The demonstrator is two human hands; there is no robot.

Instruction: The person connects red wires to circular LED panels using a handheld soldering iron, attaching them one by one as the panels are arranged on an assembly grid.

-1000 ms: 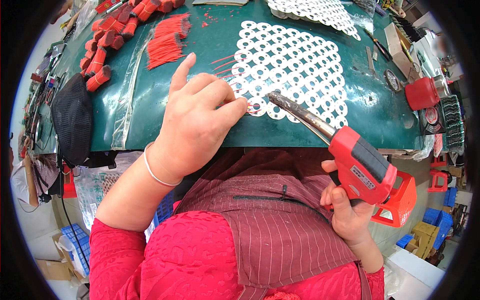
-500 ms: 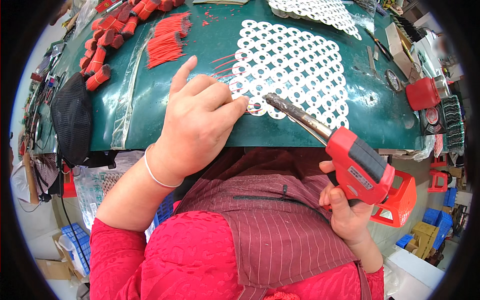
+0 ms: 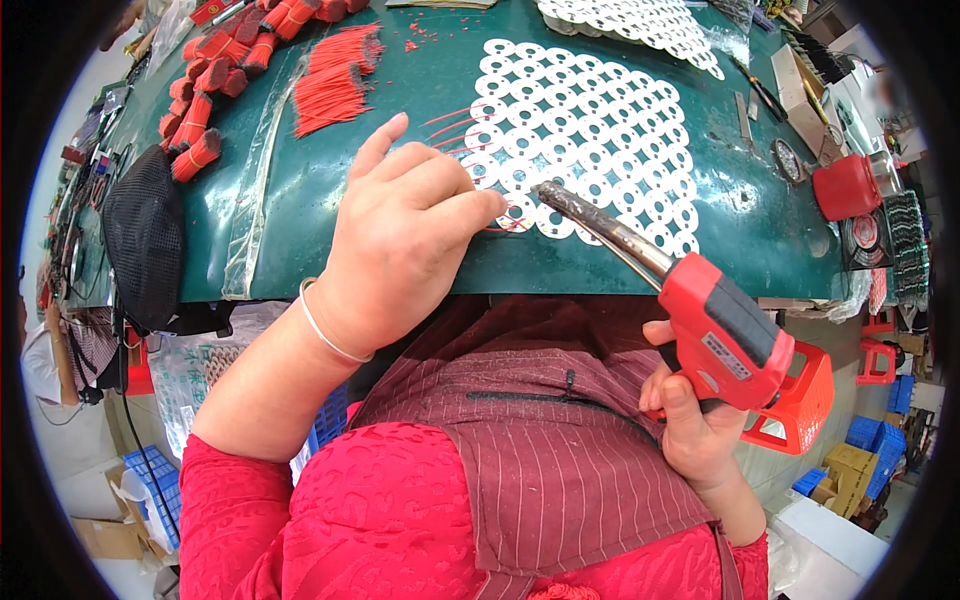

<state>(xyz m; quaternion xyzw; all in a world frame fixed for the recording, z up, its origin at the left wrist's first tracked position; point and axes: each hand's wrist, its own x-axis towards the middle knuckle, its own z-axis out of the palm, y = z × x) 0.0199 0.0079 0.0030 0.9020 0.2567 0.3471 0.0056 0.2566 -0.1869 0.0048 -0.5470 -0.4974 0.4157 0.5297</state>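
Observation:
My right hand grips the handle of a red-and-black soldering gun. Its long, darkened tip points up and left over the near-left part of a panel of joined white ring-shaped circuit boards. My left hand is closed in a pinch at the panel's near-left corner, beside the tip; a red wire shows at the fingertips, which hide part of it. Several other red wires stick out leftward from boards along the panel's left edge.
Loose red wires lie in piles on the green tabletop, with bundled wires farther left. More white panels lie at the far side. A black mesh cap hangs at the left edge. Pliers and a red container are at the right.
My left hand has shifted slightly to the right along the panel's near-left corner. The soldering gun has also moved a little to the right, its tip still close to my fingers.

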